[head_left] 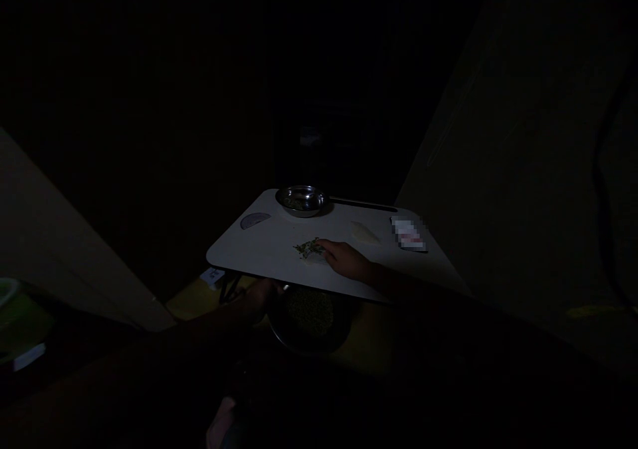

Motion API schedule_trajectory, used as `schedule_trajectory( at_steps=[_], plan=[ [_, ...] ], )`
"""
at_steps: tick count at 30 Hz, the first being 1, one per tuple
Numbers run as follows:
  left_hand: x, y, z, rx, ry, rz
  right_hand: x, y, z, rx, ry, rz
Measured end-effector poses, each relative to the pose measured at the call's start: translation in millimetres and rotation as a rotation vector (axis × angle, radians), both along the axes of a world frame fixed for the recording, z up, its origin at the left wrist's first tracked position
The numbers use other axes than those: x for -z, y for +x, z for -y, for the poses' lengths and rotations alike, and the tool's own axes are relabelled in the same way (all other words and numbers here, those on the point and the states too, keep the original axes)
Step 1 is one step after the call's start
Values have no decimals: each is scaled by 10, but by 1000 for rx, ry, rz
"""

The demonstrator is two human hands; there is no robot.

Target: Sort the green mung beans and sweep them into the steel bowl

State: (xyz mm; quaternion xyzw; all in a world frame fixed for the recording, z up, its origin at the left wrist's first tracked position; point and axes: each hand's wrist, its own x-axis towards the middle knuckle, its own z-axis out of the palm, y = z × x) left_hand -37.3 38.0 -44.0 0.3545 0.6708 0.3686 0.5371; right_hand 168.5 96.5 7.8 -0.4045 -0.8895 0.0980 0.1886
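"How much room is there around the white board [264,253]?"

"Not much at the near edge, which runs just below the hands. A steel bowl [302,200] of greens sits at the far edge. To the far left lies a purple onion slice [255,220], with open board between it and the middle. To the right are a pale flat piece [365,234] and a blurred packet [409,234] near the corner."

"And the green bits?"

"A small heap of chopped green herbs [308,248] lies mid-board on a pale round [314,258]. It runs left to right, rising slightly farther away on the right."

"Hands?"

"The right hand [346,260] comes in from the right, fingers pointing left and held narrow, their fingertips [323,246] touching the heap's right end. I can't tell if they're pinching. The left hand [256,299] is shadowed at the near edge, left of the heap. I can't tell if it's gripping the board. A dark bowl [329,339] of green grains sits below the board, near that hand."
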Motion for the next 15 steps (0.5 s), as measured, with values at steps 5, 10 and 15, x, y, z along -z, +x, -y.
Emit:
schedule_trajectory(
  at_steps=[5,10,15],
  plan=[
    [80,-14,-36,-45,11,-2,12,-3,-6,0,-4,-25],
    [26,3,-20,-6,-24,4,34,10,24,104,3,-84],
    [-44,22,10,-1,-24,-8,32,-17,122,250,-35,-192]
  ],
)
